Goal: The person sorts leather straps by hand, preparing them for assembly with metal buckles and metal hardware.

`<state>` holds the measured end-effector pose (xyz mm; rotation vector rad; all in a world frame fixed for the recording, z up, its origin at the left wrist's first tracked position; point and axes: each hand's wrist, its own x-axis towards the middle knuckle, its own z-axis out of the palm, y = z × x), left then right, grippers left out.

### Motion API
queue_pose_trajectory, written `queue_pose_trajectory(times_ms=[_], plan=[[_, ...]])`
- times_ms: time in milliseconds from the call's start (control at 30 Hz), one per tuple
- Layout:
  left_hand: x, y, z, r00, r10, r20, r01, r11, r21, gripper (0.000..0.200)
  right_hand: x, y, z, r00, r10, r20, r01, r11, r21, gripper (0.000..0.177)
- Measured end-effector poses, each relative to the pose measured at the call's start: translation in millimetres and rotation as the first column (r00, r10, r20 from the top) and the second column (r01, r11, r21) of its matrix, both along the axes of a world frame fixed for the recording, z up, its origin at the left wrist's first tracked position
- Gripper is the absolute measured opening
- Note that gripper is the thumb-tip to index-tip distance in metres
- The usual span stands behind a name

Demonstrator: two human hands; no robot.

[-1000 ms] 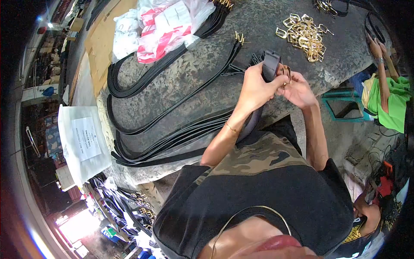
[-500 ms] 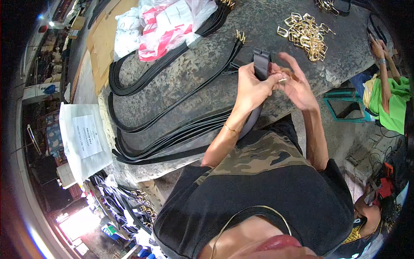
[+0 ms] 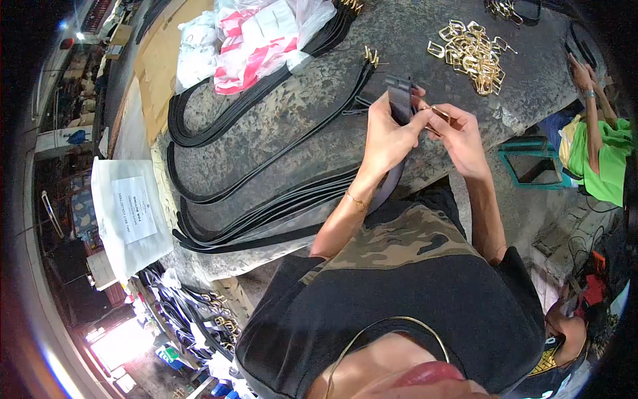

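Note:
My left hand (image 3: 387, 137) is closed around the end of a black belt strap (image 3: 400, 100), which stands up between thumb and fingers. Just right of it, my right hand (image 3: 460, 136) pinches a gold buckle (image 3: 440, 116) against the strap end. The fingertips of both hands nearly touch and hide part of the buckle. More of the strap runs down behind my left wrist. Beyond my hands lies a pile of gold buckles (image 3: 475, 56). A thin bundle of belts with gold tips (image 3: 369, 60) lies left of my hands.
Black straps (image 3: 266, 206) curve across the dark table (image 3: 292, 110). Plastic packages (image 3: 256, 43) lie at the back left, and a labelled white bag (image 3: 129, 216) hangs over the left edge. At the right are a person in green (image 3: 608, 159) and a teal frame (image 3: 535, 166).
The fingers of my right hand have closed in around the gold buckle, which now shows more clearly. The strap end in my left hand has tilted slightly.

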<state>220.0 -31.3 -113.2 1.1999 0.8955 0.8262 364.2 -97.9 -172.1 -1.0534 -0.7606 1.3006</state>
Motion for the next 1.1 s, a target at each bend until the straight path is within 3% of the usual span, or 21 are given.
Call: queue_pose_trajectory(times_ms=[67, 167, 333, 367, 400, 500, 600, 667, 700, 800, 867, 933, 1067, 1100], plan=[[-1, 1, 5, 0.993, -0.107, 0.042, 0.103, 0.991, 0.087, 0.031, -3, -1, -2, 0.988, -0.042, -0.15, 0.044, 0.999, 0.009, 0.018], [-4, 1, 3, 0.982, -0.186, 0.011, 0.182, 0.969, 0.166, 0.043, -1, 0, -5, 0.961, -0.148, -0.236, 0.142, 0.989, -0.043, 0.016], [-16, 4, 15, 0.947, -0.318, -0.04, 0.315, 0.899, 0.306, 0.052, 0, -2, 22, 0.972, -0.115, -0.205, 0.115, 0.993, -0.011, 0.019], [-17, 7, 13, 0.939, -0.336, -0.068, 0.327, 0.821, 0.468, 0.054, -3, -4, 29, 0.975, -0.108, -0.194, 0.109, 0.994, -0.007, 0.02], [-19, 4, 17, 0.941, -0.331, -0.071, 0.325, 0.824, 0.465, 0.051, -4, -5, 31, 0.974, -0.11, -0.196, 0.112, 0.994, -0.004, 0.02], [-24, -5, 36, 0.946, -0.313, -0.088, 0.319, 0.839, 0.44, 0.042, -3, -8, 36, 0.989, 0.108, -0.099, -0.11, 0.994, -0.017, 0.024], [-26, -4, 41, 0.943, -0.306, -0.129, 0.331, 0.827, 0.455, 0.039, -15, -10, 50, 0.978, 0.144, -0.152, -0.15, 0.988, -0.025, 0.026], [-27, -7, 47, 0.926, -0.292, -0.24, 0.376, 0.787, 0.489, 0.048, -21, -12, 52, 0.972, 0.113, -0.205, -0.112, 0.994, 0.017, 0.027], [-29, -9, 50, 0.916, -0.289, -0.279, 0.395, 0.778, 0.489, 0.065, -21, -11, 48, 0.968, 0.124, -0.218, -0.112, 0.991, 0.067, 0.027], [-30, -9, 45, 0.886, -0.257, -0.385, 0.447, 0.694, 0.564, 0.073, -21, -10, 51, 0.954, 0.147, -0.262, -0.111, 0.983, 0.147, 0.028], [-31, -11, 43, 0.878, -0.29, -0.382, 0.466, 0.7, 0.541, 0.078, -21, -10, 51, 0.944, 0.151, -0.295, -0.103, 0.98, 0.171, 0.028], [-30, -11, 42, 0.865, -0.329, -0.379, 0.493, 0.699, 0.518, 0.086, -23, -9, 48, 0.87, 0.219, -0.442, -0.113, 0.96, 0.255, 0.028], [-30, -16, 39, 0.857, -0.297, -0.421, 0.495, 0.701, 0.514, 0.087, -26, -10, 44, 0.787, 0.238, -0.569, -0.125, 0.965, 0.231, 0.03], [-29, -17, 37, 0.873, -0.285, -0.396, 0.468, 0.717, 0.516, 0.09, -25, -11, 39, 0.815, 0.264, -0.516, -0.141, 0.954, 0.265, 0.028]])
